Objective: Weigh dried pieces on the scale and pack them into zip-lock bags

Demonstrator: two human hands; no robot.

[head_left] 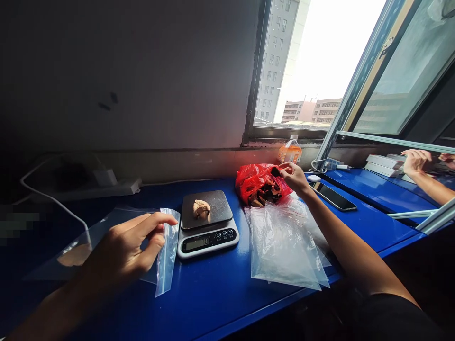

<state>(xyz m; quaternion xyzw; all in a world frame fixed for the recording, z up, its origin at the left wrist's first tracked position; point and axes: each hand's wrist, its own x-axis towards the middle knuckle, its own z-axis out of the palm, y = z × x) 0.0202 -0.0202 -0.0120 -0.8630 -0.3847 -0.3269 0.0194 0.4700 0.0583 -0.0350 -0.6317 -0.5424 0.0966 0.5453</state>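
Note:
My right hand (293, 177) pinches a dark piece of dried peel (275, 171) above the mouth of a red plastic bag (245, 182). More curled brown pieces (267, 192) fill that bag. Left of it, a kitchen scale (209, 244) carries one pale tan piece (201, 209) on its dark plate; the digits on its display are hard to read. My left hand (138, 237) hovers beside the scale, thumb and forefinger apart, nothing between them. Under and behind that hand lies a clear zip bag (166, 270) with a tan piece (75, 255) inside.
Several flat clear bags (284, 251) lie in front of the red bag. A phone (334, 195), an orange drink bottle (290, 150) and a power strip (121, 186) stand farther back. Beyond the metal frame (384, 142) at right, another person's hand (416, 161) shows.

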